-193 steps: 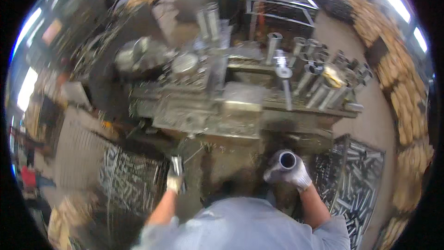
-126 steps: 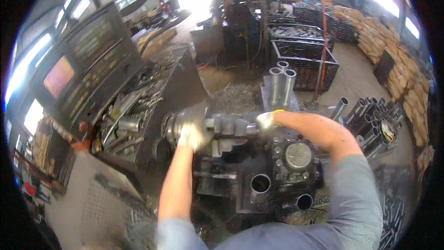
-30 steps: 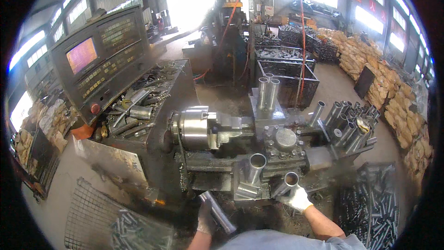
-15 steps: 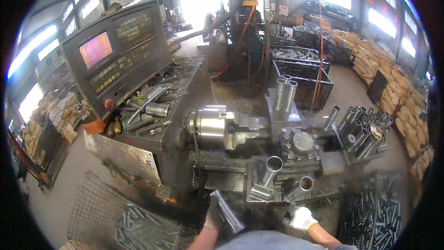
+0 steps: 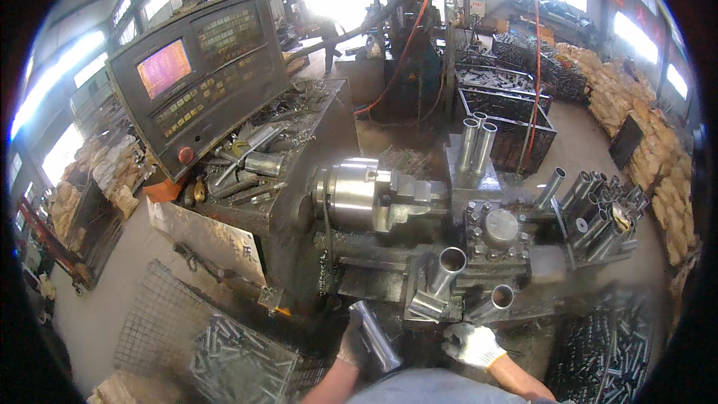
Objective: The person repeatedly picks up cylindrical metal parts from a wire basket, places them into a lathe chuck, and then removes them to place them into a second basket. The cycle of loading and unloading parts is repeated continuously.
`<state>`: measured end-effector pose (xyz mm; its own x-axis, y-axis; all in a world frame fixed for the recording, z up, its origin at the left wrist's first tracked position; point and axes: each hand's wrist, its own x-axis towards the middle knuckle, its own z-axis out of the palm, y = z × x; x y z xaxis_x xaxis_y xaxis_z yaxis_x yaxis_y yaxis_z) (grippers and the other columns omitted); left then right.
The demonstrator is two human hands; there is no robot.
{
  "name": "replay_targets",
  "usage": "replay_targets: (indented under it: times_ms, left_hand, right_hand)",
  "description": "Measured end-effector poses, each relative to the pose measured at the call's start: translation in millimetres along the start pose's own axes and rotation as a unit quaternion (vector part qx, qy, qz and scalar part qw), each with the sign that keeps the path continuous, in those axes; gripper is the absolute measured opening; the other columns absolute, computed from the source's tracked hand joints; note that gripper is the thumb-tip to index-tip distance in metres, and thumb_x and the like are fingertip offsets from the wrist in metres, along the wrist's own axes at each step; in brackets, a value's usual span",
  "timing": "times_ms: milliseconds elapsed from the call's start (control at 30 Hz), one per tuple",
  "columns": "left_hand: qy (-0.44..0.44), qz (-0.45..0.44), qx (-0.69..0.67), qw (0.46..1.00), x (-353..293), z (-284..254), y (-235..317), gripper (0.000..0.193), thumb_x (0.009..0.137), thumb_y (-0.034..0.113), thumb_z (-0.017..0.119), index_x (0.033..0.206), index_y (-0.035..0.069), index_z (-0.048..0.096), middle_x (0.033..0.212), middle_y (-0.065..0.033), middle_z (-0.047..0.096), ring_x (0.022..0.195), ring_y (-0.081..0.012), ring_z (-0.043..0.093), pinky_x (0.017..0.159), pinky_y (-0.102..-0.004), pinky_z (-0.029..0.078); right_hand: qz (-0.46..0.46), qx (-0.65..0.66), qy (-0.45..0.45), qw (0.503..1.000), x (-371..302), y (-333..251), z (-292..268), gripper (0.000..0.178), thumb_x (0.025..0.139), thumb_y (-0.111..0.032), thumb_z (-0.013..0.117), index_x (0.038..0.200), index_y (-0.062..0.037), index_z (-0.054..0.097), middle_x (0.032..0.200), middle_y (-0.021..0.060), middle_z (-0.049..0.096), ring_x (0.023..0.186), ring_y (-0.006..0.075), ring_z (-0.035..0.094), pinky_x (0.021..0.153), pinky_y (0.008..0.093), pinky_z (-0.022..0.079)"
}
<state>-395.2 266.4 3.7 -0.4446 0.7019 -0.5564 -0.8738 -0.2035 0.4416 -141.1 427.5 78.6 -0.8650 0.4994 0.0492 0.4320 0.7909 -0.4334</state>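
My left hand (image 5: 353,344), in a dark glove, is closed around a shiny metal tube (image 5: 376,338) that slants down to the right, close to my body. Right of it is my right hand (image 5: 476,345), in a white glove with blackened fingers. Its fingers are curled in, and whatever they may hold is hidden. Just beyond that hand, an upright tube (image 5: 447,271), a lying tube (image 5: 427,306) and a tilted tube (image 5: 491,303) rest on the lathe's front ledge. The lathe chuck (image 5: 354,194) shows no clear motion blur.
A control panel (image 5: 191,75) with a lit screen stands at the left. Several tubes (image 5: 598,209) crowd the machine's right end, and a few stand on a block (image 5: 471,172). Metal pieces fill a wire basket (image 5: 232,352) at lower left and a bin (image 5: 606,348) at lower right.
My view has shifted slightly. My right hand has moved a little left, toward the tube in my left hand. A person now shows in the background near the bright doorway.
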Motion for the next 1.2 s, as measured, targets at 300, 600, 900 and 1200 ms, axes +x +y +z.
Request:
replay_targets:
  times_ms: [300, 600, 900, 1200]
  left_hand:
    - [-0.06, -0.004, -0.056, 0.997, 7, -17, -7, 0.058, 0.1, 0.066, 0.054, 0.12, 0.012, 0.067, 0.102, -0.0145, 0.074, 0.088, -0.0355, 0.073, 0.074, -0.057, 0.062]
    - [-0.047, -0.01, -0.066, 0.997, 13, -36, -10, 0.055, 0.101, 0.062, 0.055, 0.121, 0.012, 0.068, 0.105, -0.013, 0.075, 0.091, -0.0337, 0.073, 0.079, -0.0546, 0.062]
    - [-0.039, 0.022, -0.033, 0.998, 0, -32, -3, 0.053, 0.103, 0.061, 0.054, 0.12, 0.012, 0.068, 0.104, -0.0128, 0.074, 0.091, -0.0324, 0.073, 0.08, -0.0513, 0.062]
    - [-0.041, 0.007, -0.069, 0.997, -9, -37, 1, 0.055, 0.104, 0.06, 0.051, 0.119, 0.011, 0.068, 0.104, -0.0136, 0.075, 0.092, -0.032, 0.073, 0.079, -0.0513, 0.062]
  right_hand:
    - [-0.003, -0.076, 0.045, 0.996, 39, -4, 27, 0.043, 0.081, -0.042, 0.076, 0.11, -0.0117, 0.07, 0.098, 0.0167, 0.068, 0.075, 0.0376, 0.071, 0.064, 0.0515, 0.058]
    - [-0.011, -0.132, 0.02, 0.991, 58, 10, 63, 0.04, 0.08, -0.04, 0.075, 0.105, -0.0095, 0.067, 0.093, 0.0174, 0.067, 0.074, 0.0366, 0.071, 0.06, 0.0528, 0.055]
    - [-0.018, -0.168, 0.017, 0.985, 68, 20, 77, 0.033, 0.081, -0.036, 0.073, 0.101, -0.0105, 0.066, 0.088, 0.0176, 0.068, 0.07, 0.035, 0.072, 0.055, 0.0511, 0.054]
    - [0.006, -0.192, 0.0, 0.981, 73, 18, 73, 0.035, 0.081, -0.035, 0.075, 0.106, -0.011, 0.071, 0.09, 0.0173, 0.072, 0.077, 0.0381, 0.071, 0.069, 0.0521, 0.057]
